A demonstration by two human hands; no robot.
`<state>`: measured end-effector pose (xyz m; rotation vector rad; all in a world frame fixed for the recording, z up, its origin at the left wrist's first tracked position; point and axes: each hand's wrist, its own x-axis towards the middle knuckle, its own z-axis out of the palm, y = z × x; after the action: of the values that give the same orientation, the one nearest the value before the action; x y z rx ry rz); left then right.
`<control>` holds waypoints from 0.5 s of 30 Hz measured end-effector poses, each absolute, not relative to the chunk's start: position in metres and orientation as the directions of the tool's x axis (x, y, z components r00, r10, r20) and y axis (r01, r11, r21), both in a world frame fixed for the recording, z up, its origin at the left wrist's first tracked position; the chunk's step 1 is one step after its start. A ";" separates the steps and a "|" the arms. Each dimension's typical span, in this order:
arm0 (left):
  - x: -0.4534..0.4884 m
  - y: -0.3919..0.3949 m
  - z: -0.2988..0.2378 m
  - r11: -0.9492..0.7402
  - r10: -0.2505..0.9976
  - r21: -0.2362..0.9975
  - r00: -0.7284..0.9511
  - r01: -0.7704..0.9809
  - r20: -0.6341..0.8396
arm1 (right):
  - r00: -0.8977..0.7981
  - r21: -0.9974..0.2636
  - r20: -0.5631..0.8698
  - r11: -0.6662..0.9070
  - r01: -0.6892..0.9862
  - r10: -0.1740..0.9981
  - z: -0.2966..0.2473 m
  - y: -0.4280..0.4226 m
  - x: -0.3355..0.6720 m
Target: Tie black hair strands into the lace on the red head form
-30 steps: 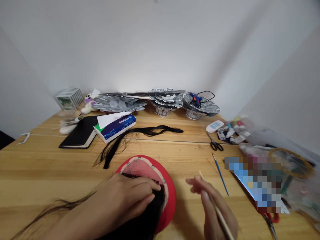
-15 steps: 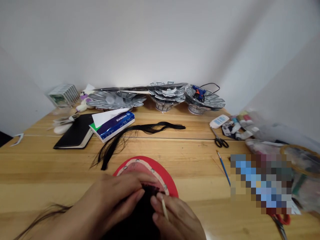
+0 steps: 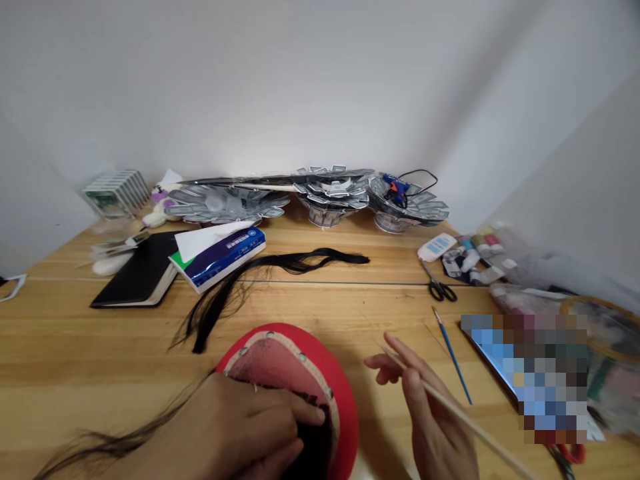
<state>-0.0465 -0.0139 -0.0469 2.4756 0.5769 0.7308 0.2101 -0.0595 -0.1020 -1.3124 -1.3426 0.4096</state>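
Note:
My left hand (image 3: 240, 430) presses down on black hair lying over a red dome-shaped form (image 3: 305, 370) with a pinkish cap pinned to it. Its fingers are curled and pinch the hair (image 3: 313, 443) at the cap's edge. My right hand (image 3: 433, 423) hovers to the right of the form, off the hair, and holds a thin wooden stick (image 3: 467, 420) that slants down to the right. A loose bundle of black hair (image 3: 265, 270) lies on the wooden table (image 3: 100, 340) beyond the form.
A blue tissue pack (image 3: 220, 253) and black notebook (image 3: 137, 277) lie at the left. Scissors (image 3: 437, 283), a blue-handled brush (image 3: 453, 353), paint tubes (image 3: 475, 257) and a hoop (image 3: 597, 320) crowd the right. Silver flower-like pieces (image 3: 325, 193) and a glue gun (image 3: 397, 190) line the wall.
My right hand has pulled away from the hair on the form and moved out to the right with the stick. My left hand stays pressed on the hair.

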 end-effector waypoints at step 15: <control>-0.049 -0.018 -0.062 -0.636 0.569 0.733 0.789 0.243 0.232 | 0.150 -0.925 0.373 0.380 -0.017 0.916 -0.124 -0.068 0.168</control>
<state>-0.0487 -0.0183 -0.0623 2.2583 0.5988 0.5875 0.1681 -0.0684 -0.1239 -0.9554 -1.2306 0.8428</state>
